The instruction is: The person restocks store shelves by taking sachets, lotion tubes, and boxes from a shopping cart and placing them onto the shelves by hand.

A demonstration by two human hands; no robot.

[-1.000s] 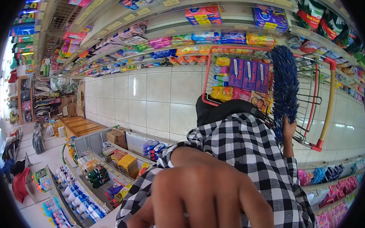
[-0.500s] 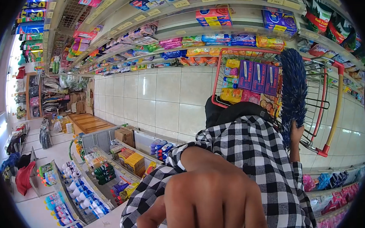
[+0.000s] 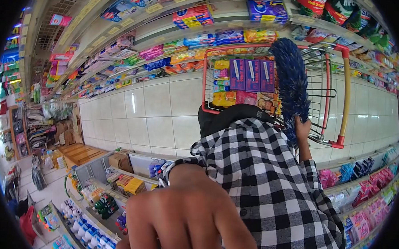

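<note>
My left hand [image 3: 181,210] is large and close to the camera at the bottom middle. Its back faces me and the fingers point down, their tips cut off by the frame edge, so whether it holds anything is hidden. On the right, my right hand [image 3: 303,128] is closed around the lower end of a fluffy dark blue duster [image 3: 290,76]. The duster stretches upward across a shopping cart [image 3: 204,71] with a red rim and a yellow handle. Inside the cart are purple boxes [image 3: 252,75], a yellow pack [image 3: 224,99] and other packets.
Shelves of packaged goods [image 3: 229,37] with price labels run along the far side of the tiled aisle [image 3: 159,110]. Bins with bottles [image 3: 86,223] and a cardboard box [image 3: 120,161] stand at left. Another shelf with pink packs [image 3: 371,181] is at lower right.
The whole view has shifted, so the cart, duster and shelves appear farther left and slightly higher. My left hand has also moved left in view. My right hand still holds the duster.
</note>
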